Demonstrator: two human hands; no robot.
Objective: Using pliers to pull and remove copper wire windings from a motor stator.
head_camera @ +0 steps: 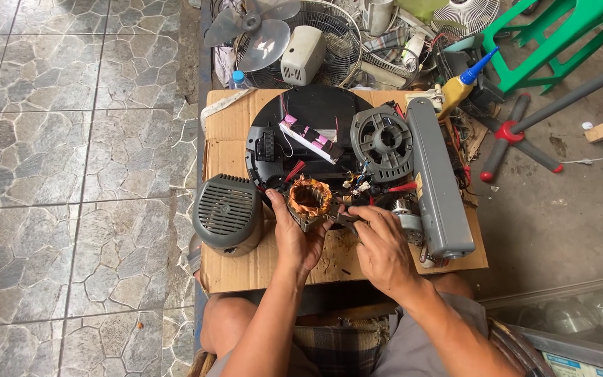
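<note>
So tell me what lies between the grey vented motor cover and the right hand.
Head view: the left hand, holding the copper-wound stator, sits between the grey vented cover and the right hand.

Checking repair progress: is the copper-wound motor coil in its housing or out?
Out: the left hand holds the bare coil above the cardboard.

The stator [309,199] shows glossy copper windings in dull metal. The cardboard [246,269] is matt brown, stained. The motor cover [228,213] and long housing [440,185] are matt grey plastic. The round base [315,112] is smooth black plastic.
</note>
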